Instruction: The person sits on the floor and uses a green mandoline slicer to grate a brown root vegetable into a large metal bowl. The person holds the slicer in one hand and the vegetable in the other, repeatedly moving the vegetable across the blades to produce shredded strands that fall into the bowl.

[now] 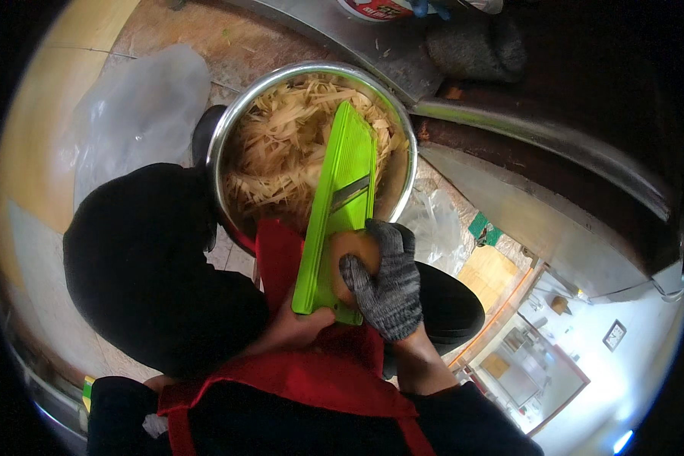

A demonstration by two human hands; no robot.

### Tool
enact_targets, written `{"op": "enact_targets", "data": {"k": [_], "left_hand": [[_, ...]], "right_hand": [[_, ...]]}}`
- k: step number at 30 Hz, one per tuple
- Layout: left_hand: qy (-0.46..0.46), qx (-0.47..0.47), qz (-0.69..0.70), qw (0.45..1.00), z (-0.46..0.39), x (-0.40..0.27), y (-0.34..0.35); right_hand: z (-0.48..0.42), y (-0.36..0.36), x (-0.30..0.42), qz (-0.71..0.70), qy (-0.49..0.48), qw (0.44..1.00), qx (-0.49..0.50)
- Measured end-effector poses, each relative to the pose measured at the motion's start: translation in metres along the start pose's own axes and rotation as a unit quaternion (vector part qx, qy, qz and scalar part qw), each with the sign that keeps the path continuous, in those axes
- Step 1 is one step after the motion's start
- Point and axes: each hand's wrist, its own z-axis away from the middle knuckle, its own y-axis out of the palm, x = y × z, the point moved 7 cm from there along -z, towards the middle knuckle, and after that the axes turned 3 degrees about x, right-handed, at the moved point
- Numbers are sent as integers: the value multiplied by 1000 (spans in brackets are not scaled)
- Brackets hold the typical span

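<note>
A green plastic mandoline slicer [342, 171] with a slanted metal blade slopes over a round steel bowl [252, 91]. Pale shredded strips [279, 131] fill much of the bowl. My bare left hand [305, 322] grips the slicer's lower end, between my knees. In a grey knitted glove, my right hand [385, 279] holds a brownish, rounded piece of produce [356, 253] against the slicer's bed, below the blade. Its exact kind cannot be told. The slicer's upper end hangs above the shreds.
A clear plastic bag [142, 108] lies on the floor at the left, another [436, 225] right of the bowl. A metal counter edge [518, 131] runs along the upper right. Near the top stand a white tub [370, 8] and a dark rolled cloth-like item [473, 48].
</note>
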Motion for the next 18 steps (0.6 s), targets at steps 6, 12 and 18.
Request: {"op": "enact_targets", "data": {"k": [6,12,18], "left_hand": [[-19,-24,50,998,-3,-15,11],[39,-32,85,995,-5,-18,16],[37,-6,33,999,-3,-6,7]], "right_hand": [[-155,40,-125,61,171,980,-78],[-181,40,-142,35,120,992,-15],[-8,-15,-9,0,-24,1000,-17]]}}
